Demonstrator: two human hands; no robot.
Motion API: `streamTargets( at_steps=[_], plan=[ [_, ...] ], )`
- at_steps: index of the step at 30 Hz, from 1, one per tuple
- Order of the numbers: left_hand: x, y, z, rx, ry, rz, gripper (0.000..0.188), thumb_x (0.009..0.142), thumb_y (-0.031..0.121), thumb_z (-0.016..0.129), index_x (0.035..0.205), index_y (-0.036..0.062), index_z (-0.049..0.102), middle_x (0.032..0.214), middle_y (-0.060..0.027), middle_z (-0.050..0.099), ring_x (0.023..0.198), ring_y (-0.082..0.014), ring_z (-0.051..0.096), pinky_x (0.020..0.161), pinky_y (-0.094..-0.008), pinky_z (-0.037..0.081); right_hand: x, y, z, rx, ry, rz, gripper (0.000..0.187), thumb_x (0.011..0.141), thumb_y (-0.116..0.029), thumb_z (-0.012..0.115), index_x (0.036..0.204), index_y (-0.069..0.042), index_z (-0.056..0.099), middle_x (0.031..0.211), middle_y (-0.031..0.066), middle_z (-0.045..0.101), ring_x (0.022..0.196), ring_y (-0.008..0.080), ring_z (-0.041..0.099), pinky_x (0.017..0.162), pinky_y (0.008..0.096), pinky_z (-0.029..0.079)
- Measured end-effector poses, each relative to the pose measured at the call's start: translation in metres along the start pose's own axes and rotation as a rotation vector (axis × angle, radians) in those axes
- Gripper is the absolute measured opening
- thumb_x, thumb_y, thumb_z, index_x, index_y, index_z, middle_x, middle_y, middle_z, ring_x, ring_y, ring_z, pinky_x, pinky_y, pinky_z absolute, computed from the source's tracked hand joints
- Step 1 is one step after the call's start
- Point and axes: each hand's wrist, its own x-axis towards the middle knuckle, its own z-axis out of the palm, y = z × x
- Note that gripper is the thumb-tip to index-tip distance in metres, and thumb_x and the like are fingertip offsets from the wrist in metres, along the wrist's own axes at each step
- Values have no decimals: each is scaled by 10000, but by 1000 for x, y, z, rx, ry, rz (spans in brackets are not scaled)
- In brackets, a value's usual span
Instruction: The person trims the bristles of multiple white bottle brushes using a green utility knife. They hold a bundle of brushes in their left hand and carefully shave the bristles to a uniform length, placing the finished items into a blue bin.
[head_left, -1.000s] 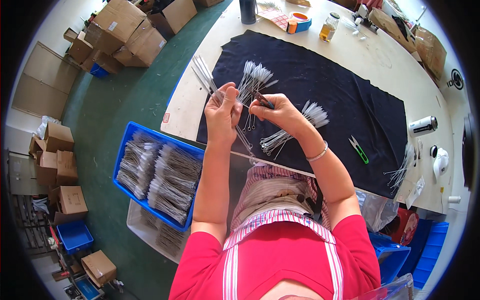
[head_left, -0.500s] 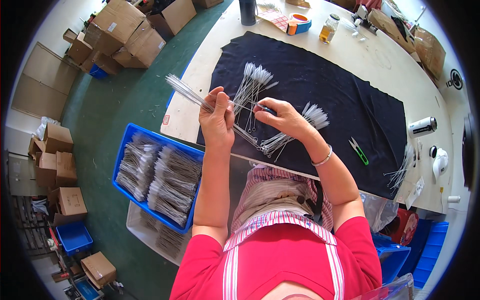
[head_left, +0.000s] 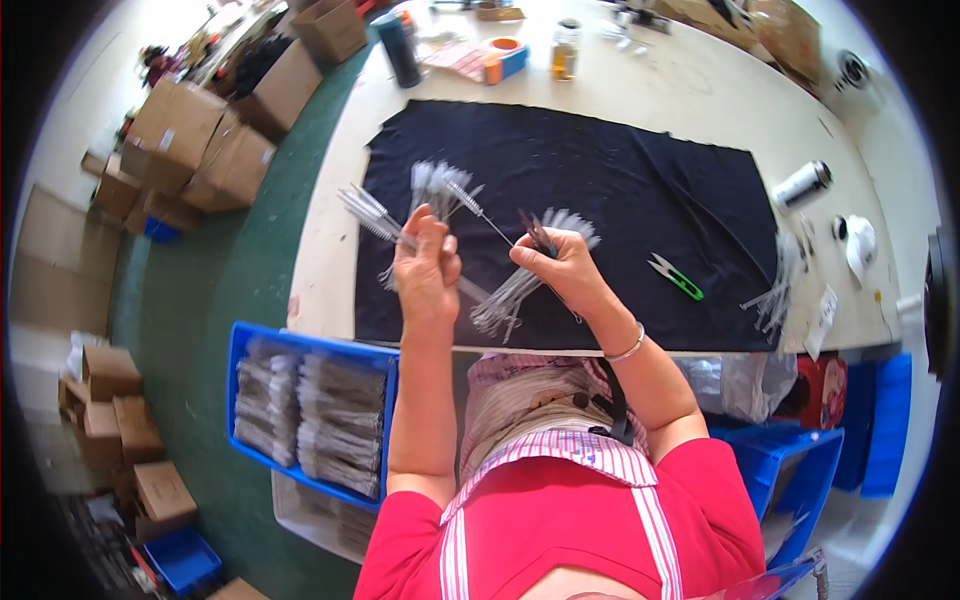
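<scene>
Left hand (head_left: 428,275) gripping wire brushes (head_left: 371,212).
Right hand (head_left: 563,268) clamping single brush (head_left: 465,199) and dark pliers (head_left: 538,233) over black cloth (head_left: 625,185).

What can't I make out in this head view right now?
In the head view:
Brush bundle: middle hidden by the left hand; count unclear.
Dark tool: rear part hidden by the right hand.
Brushes in the blue bin: blurred, too fine to count.
Pale bin: contents mostly covered by the blue bin.
Lowest cardboard box: cut off by the lower edge.
</scene>
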Motion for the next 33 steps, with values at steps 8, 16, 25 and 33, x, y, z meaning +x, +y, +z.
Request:
streamTargets(
  at_steps=[8,16,25,33],
  plan=[
    [-25,-48,46,99,-267,-367,291,968,198,410,1217,57,461,863,-50,548,682,-115,489,458,-208,359,-52,-9,-71,262,388,-83,97,808,-111,674,792,-24,634,629,-54,522,545,14,440,484,181,331],
    [-56,-97,81,210,-485,-526,326,949,161,471,1245,30,431,906,-84,564,647,-108,482,451,-183,346,-174,23,-165,691,1061,-198,107,836,-123,623,787,-41,576,529,-66,401,385,24,306,371,202,223],
    [-95,-104,115,344,-633,-535,532,891,81,536,1345,-60,296,953,-138,616,641,-78,484,474,-164,343,-331,98,-328,939,1466,-87,174,830,-190,572,710,-104,480,469,-39,293,380,98,276,386,264,241],
    [-67,-83,91,91,-630,-410,345,930,112,498,1266,35,472,1081,-179,614,757,-114,552,558,-196,414,-253,63,-309,733,1469,-149,182,904,-220,523,756,-118,499,502,-66,257,382,61,224,365,246,183]
  ],
)
